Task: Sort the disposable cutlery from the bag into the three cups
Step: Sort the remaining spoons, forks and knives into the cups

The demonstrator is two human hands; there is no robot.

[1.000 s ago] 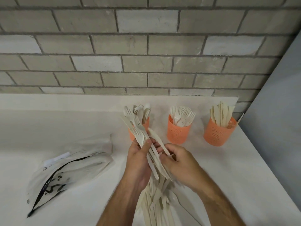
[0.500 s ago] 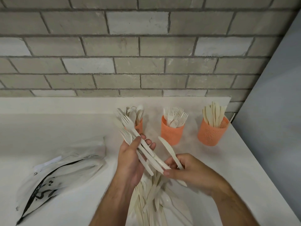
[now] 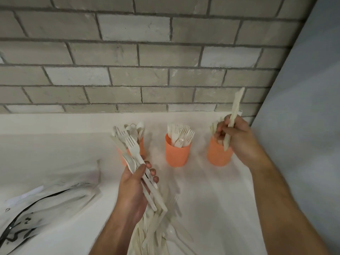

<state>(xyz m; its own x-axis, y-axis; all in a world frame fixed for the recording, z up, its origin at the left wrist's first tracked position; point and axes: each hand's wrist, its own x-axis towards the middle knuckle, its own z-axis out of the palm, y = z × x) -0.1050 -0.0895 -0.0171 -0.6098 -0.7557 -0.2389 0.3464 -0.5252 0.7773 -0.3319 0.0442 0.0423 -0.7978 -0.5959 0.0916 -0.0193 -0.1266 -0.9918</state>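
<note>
- My right hand [image 3: 237,137] holds one knife [image 3: 232,120] above the right cup [image 3: 218,154]. Its long axis is almost upright, a little tilted: the top end points up and to the right, toward the wall [image 3: 147,61], and the low end points down, at the rim of this cup.
- The fingers [image 3: 221,128] of this hand are curled together round the middle of the knife and clamp it. I cannot tell where the thumb presses.
- The right cup has more knives [image 3: 213,128] inside, partly hidden behind my hand.
- My left hand [image 3: 136,184] holds a bunch [image 3: 139,162] of cutlery in front of the left cup [image 3: 141,146]. The bunch lies on a diagonal: the fork heads point up and to the left, and the handles point down and to the right.
- The left fingers are curled round the handles, with the thumb [image 3: 138,171] pressed on top. Three fingertips [image 3: 152,171] show on the right side of the bunch.
- The left cup has spoons [image 3: 137,128] with the bowls up. The middle cup [image 3: 177,153] has forks [image 3: 181,133] with the tines up. The three cups stand in one row on the table [image 3: 211,190], near the wall.
- A loose pile [image 3: 158,232] of cutlery lies on the table under my left wrist, the long axes mostly toward me.
- The bag [image 3: 42,205] lies flat at the left, well apart from the cups.
</note>
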